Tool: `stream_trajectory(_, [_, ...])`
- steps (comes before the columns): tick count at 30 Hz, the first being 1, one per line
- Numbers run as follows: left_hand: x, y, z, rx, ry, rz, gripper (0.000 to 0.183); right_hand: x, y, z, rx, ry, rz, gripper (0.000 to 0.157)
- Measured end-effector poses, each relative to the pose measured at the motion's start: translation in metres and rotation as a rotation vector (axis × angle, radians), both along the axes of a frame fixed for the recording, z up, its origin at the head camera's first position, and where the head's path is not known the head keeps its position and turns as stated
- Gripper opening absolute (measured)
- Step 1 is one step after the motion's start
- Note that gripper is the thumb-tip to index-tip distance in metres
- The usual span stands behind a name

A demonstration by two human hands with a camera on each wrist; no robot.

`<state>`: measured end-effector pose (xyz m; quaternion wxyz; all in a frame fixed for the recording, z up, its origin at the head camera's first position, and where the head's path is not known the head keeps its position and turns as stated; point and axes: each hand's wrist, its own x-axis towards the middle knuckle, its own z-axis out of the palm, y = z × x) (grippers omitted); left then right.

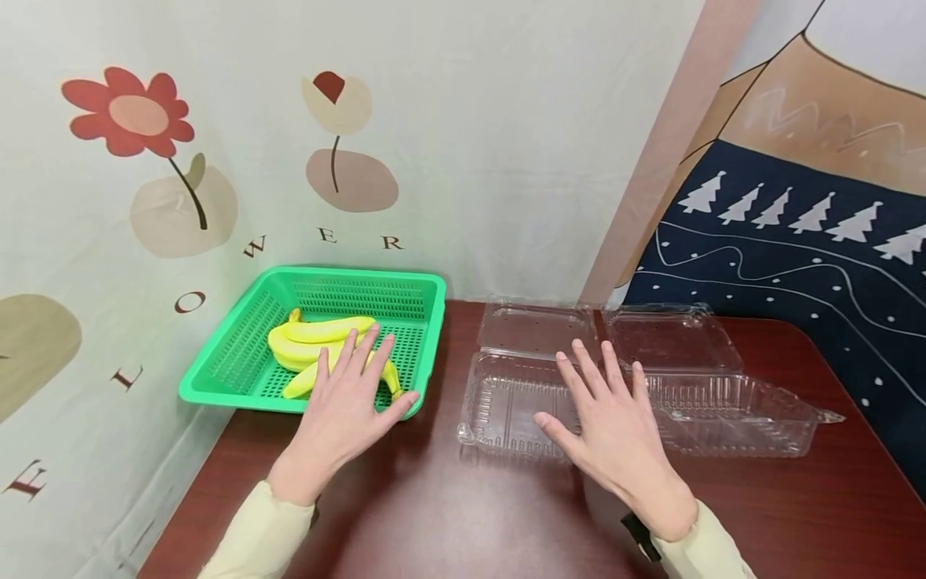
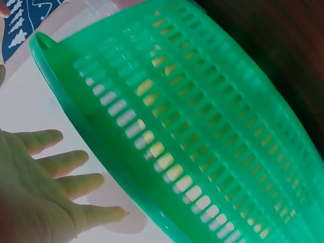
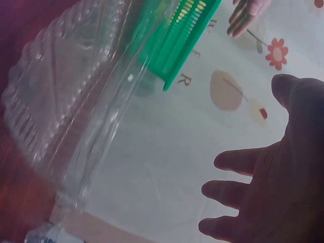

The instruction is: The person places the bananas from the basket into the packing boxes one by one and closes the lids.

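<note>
Both hands were held with fingers straight and spread; nothing was gripped by either. The left hand [image 1: 343, 414] was held near the green perforated basket [image 1: 242, 346], with a gap to its rim shown in the left wrist view. The yellow bananas [image 1: 329, 330] were contained in that basket, partly hidden by the hand, so the count could not be told. The right hand [image 1: 615, 426] was held near two clear plastic clamshells [image 1: 731, 418], lids folded back toward the wall.

Handling, as judged: bananas best gripped singly round the middle, not by the stem. Clamshell walls looked thin; only light steadying at the rim was called for.

Surface: glossy red-brown table [image 1: 448, 515], glare on the near part. Pale flower-print cloth [image 1: 506, 145] was hung behind; a navy tree print [image 1: 781, 265] was placed at right.
</note>
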<state>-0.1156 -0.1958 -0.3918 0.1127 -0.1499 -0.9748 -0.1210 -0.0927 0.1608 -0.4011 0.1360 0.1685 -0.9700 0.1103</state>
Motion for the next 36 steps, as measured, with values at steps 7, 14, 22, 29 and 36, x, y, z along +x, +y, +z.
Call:
stream_trajectory(7, [-0.002,-0.021,0.002,0.019,0.024,-0.013,0.087,-0.002,-0.021,-0.001,0.024,0.035,0.058,0.089])
stream_trajectory(14, [-0.005,-0.038,0.003,0.022,0.068,-0.035,0.083,-0.001,-0.044,-0.003,0.059,0.059,0.132,0.088])
stream_trajectory(22, [-0.009,-0.055,0.004,0.003,0.059,-0.046,0.082,0.002,-0.072,-0.008,0.076,0.061,0.214,0.087])
stream_trajectory(29, [-0.016,-0.071,0.004,-0.024,0.021,-0.053,0.084,0.001,-0.093,-0.01,0.092,0.049,0.259,0.085])
stream_trajectory(36, [-0.025,-0.084,0.007,-0.035,-0.014,-0.118,0.083,0.001,-0.112,-0.014,0.124,0.033,0.299,0.085])
